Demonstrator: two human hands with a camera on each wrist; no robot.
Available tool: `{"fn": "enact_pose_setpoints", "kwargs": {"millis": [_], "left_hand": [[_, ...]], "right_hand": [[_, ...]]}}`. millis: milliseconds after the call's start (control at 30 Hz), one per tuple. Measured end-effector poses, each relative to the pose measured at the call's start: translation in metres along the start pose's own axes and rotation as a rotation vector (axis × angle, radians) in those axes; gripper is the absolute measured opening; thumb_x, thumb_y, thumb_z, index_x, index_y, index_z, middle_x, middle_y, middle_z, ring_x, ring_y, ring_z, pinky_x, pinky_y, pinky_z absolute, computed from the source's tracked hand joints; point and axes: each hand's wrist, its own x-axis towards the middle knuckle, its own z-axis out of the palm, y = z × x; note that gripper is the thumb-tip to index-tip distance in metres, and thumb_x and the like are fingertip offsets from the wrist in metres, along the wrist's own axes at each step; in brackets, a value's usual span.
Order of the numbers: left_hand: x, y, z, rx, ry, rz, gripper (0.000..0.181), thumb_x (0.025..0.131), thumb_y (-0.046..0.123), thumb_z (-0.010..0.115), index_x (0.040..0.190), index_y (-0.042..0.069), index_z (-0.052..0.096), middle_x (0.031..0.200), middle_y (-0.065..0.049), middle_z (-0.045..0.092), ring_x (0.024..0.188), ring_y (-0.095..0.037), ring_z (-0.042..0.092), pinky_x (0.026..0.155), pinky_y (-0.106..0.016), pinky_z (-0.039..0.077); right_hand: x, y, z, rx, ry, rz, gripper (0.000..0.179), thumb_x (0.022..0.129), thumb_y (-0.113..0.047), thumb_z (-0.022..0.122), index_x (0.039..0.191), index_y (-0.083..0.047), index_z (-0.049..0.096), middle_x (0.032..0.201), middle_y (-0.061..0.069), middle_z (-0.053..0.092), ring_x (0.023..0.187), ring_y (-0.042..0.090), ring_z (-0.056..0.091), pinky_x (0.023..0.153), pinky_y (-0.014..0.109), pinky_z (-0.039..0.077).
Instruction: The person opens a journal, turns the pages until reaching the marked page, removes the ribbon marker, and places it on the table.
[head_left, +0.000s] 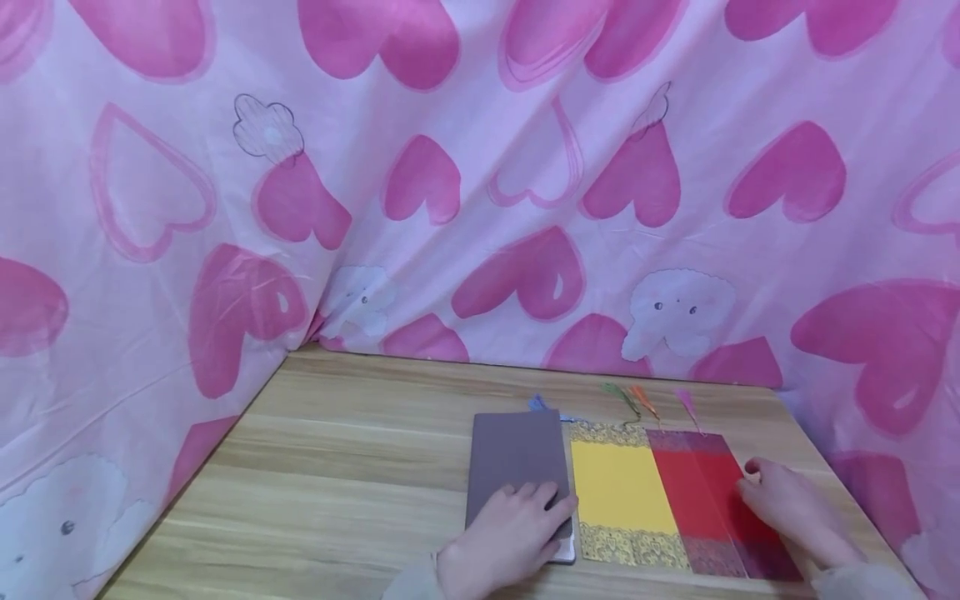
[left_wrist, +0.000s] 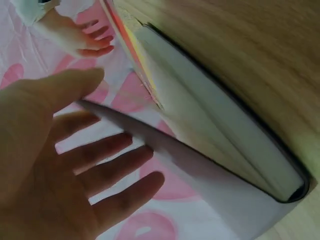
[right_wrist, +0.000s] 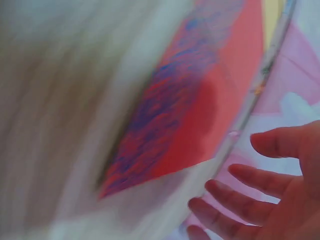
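Note:
A dark notebook (head_left: 517,450) lies on the table. My left hand (head_left: 513,529) is at its right edge, the thumb on the inner side of the cover and the fingers along the outside. In the left wrist view the notebook's cover (left_wrist: 185,157) is raised from the pale pages (left_wrist: 215,115), its edge between the thumb and fingers of my left hand (left_wrist: 85,155). To the right lie yellow bookmarks (head_left: 622,487) and red bookmarks (head_left: 701,492) with patterned ends. My right hand (head_left: 795,504) is by the outermost red one; the right wrist view shows its fingers (right_wrist: 250,200) loose, holding nothing.
Several tassels lie beyond the cards: a blue tassel (head_left: 537,404), a green tassel (head_left: 621,395), an orange tassel (head_left: 645,402) and a pink tassel (head_left: 687,404). A pink heart-patterned cloth (head_left: 420,275) hangs along the edges of the wooden table (head_left: 322,467).

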Motion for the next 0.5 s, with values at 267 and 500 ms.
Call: {"fn": "enact_pose_setpoints", "kwargs": {"millis": [267,500], "left_hand": [[-0.003,-0.005,0.01,-0.135,-0.235,0.031,0.044,0.092,0.046,0.064,0.131,0.027,0.059,0.119,0.008,0.06,0.112,-0.008,0.056,0.087,-0.027,0.051],[-0.008,-0.024,0.008,-0.303,-0.261,0.021,0.04,0.098,0.041,0.058,0.132,0.02,0.062,0.131,0.002,0.059,0.122,-0.011,0.053,0.101,-0.025,0.044]], "right_hand": [[-0.008,-0.043,0.005,-0.019,0.135,-0.134,0.057,0.09,-0.028,0.063,0.125,0.016,0.05,0.112,0.039,0.055,0.097,0.051,0.056,0.078,0.065,0.048],[-0.022,-0.085,0.013,0.067,0.255,-0.238,0.05,0.091,-0.025,0.065,0.127,0.009,0.055,0.12,0.036,0.056,0.11,0.056,0.049,0.087,0.069,0.043]]}}
